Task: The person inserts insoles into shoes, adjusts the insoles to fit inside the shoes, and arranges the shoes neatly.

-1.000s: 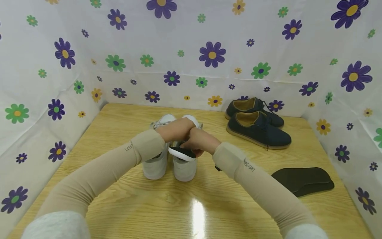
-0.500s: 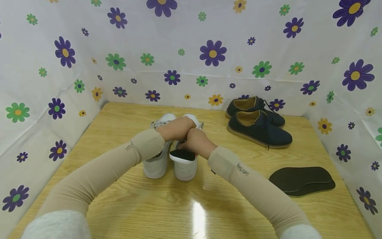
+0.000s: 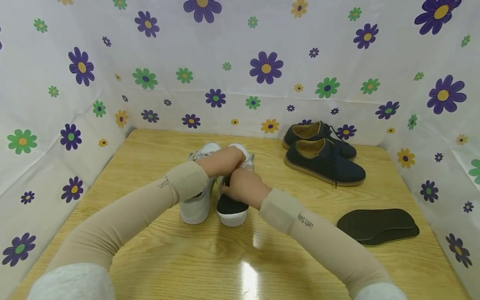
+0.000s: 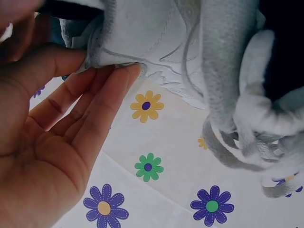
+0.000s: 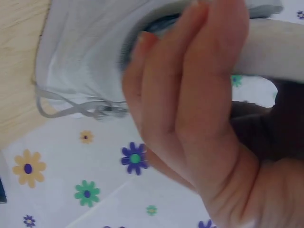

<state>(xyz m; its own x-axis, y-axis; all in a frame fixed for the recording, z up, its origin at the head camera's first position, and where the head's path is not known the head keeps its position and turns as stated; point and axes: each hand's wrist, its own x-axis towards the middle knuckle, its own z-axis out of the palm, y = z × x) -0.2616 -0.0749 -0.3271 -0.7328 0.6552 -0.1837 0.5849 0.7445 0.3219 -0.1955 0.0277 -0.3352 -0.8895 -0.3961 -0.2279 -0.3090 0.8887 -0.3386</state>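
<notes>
Two white lace-up sneakers stand side by side, toes away from me: a left sneaker (image 3: 195, 210) and a right sneaker (image 3: 237, 146). My left hand (image 3: 225, 160) reaches over the right sneaker; in the left wrist view its thumb and fingers pinch a grey-white flap, apparently the tongue (image 4: 126, 38). My right hand (image 3: 247, 187) grips a black insole (image 3: 231, 206) with a thick white edge. The insole's front is inside the sneaker's opening, hidden by the hand, and its heel end lies over the shoe's heel. In the right wrist view, curled fingers (image 5: 202, 90) overlap the shoe opening.
A pair of navy lace-up shoes (image 3: 324, 164) stands at the back right of the wooden table (image 3: 157, 258). Two dark insoles (image 3: 375, 225) lie overlapped near the right edge. A flower-printed cloth (image 3: 232, 50) encloses the back and sides.
The right hand has brought the insole down and its heel end slightly toward me, tilting it so more of its black top shows. The left hand has stayed at the sneaker.
</notes>
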